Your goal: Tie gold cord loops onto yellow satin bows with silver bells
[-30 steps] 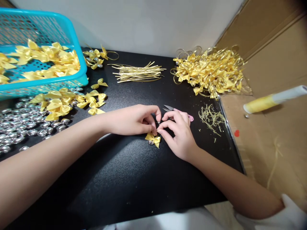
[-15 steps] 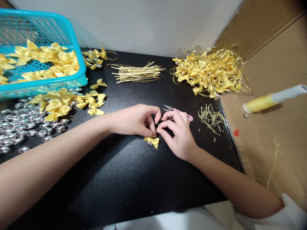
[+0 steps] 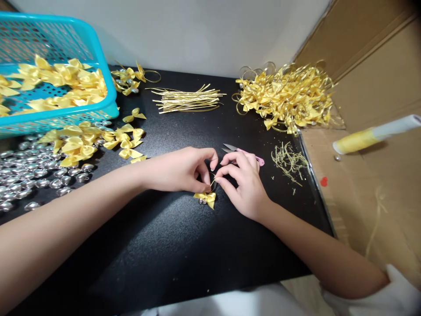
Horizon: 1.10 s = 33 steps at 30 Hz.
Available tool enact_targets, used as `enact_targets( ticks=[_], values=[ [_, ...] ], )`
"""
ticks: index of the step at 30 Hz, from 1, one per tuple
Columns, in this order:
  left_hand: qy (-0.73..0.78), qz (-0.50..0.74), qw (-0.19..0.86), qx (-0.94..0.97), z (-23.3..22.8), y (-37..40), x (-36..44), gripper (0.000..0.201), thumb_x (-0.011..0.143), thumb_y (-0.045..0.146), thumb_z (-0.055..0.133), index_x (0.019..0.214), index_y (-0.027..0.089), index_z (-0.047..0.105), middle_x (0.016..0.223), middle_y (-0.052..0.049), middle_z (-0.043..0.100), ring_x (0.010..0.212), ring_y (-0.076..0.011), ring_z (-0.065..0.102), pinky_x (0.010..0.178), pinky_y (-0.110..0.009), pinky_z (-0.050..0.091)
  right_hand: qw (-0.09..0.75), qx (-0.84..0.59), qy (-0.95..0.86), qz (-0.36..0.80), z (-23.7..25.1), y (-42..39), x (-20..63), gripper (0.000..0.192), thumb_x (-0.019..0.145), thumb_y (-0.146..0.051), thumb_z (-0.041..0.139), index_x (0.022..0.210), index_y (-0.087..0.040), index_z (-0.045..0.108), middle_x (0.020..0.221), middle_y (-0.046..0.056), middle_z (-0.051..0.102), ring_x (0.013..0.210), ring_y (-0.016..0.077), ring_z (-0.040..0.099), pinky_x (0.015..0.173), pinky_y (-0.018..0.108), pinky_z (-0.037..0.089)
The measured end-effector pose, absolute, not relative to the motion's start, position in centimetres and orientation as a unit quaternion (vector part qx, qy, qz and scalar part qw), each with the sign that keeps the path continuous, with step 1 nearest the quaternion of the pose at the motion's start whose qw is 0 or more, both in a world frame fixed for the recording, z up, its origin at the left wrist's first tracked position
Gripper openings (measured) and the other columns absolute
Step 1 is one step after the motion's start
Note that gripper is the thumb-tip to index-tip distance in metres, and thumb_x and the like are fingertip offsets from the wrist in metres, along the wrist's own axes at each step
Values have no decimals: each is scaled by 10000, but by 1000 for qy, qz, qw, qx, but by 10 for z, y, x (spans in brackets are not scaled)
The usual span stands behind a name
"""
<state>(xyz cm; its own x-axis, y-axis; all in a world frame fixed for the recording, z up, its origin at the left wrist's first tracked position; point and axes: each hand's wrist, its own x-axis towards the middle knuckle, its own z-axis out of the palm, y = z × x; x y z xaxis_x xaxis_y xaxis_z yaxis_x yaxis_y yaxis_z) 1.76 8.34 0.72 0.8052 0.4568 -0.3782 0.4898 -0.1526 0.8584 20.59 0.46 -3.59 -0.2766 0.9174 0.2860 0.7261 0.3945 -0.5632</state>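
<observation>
a black surface [image 3: 158, 245] fills a corner between a pale wall and brown cardboard on the right. near its middle the left hand [image 3: 179, 169] and right hand [image 3: 245, 182] meet, fingers pinched together on a small yellow bow [image 3: 205, 197] with a fine gold wire [image 3: 212, 181] rising from it; the bow lies on the surface just under the fingertips. its ribbon is satin, with two short tails, and a small silver bead [image 3: 202, 201] peeks out beneath, half covered. how the wire runs through the bow is hidden by the fingertips. just behind the right hand lies a pair of snips [image 3: 241, 152], blades showing, the pink handle mostly covered by the fingers. toward the right edge is a scatter of gold trimmings [image 3: 289, 160]. at the back right corner sits a heap of finished bows [image 3: 287, 96] tangled with wire loops; at the back middle a bundle of cut gold wires [image 3: 187, 100]. by the left edge loose bows [image 3: 92, 142] lie beside silver beads [image 3: 26, 175], cut off by the frame, and a turquoise basket [image 3: 98, 48] of more bows stands behind them, also cut off.
</observation>
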Motion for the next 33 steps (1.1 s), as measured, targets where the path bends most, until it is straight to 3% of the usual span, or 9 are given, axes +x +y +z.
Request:
enact_targets(
  ticks=[10, 17, 21, 29, 33],
  values=[
    [307, 0, 523, 795, 9, 76, 15, 252, 765, 167, 665, 875, 213, 443, 726, 65, 761, 548, -73, 607, 527, -150, 400, 289, -524, -785, 160, -35, 4, 206, 93, 902, -230, 604, 832, -230, 665, 1049, 48, 595, 1090, 245, 467, 1022, 470, 334],
    [312, -12, 537, 783, 12, 76, 16, 164, 802, 157, 583, 894, 211, 458, 754, 33, 763, 608, -115, 657, 525, -179, 413, 293, -522, -784, 166, -36, 4, 206, 88, 903, -223, 602, 835, -229, 658, 1053, 46, 592, 1082, 242, 470, 1019, 470, 336],
    [309, -15, 532, 788, 12, 74, 16, 224, 795, 245, 661, 902, 213, 467, 718, 54, 750, 524, -90, 583, 501, -179, 395, 293, -521, -784, 166, -36, 4, 206, 78, 904, -225, 601, 849, -229, 655, 1058, 43, 590, 1077, 236, 469, 1011, 460, 339],
    [260, 25, 506, 822, 2, 62, 2, 414, 720, 259, 787, 1052, 224, 542, 911, 57, 752, 618, -82, 556, 577, -186, 419, 291, -518, -790, 151, -35, 4, 205, 115, 911, -202, 568, 831, -218, 650, 1040, 52, 593, 1067, 232, 472, 989, 442, 343],
    [254, 63, 479, 838, -1, 54, -4, 306, 769, 256, 739, 1047, 215, 618, 932, 24, 722, 694, -97, 582, 631, -195, 438, 301, -513, -788, 158, -34, 4, 205, 105, 898, -188, 581, 823, -216, 649, 1032, 48, 589, 1049, 226, 479, 1007, 448, 332]
  ],
)
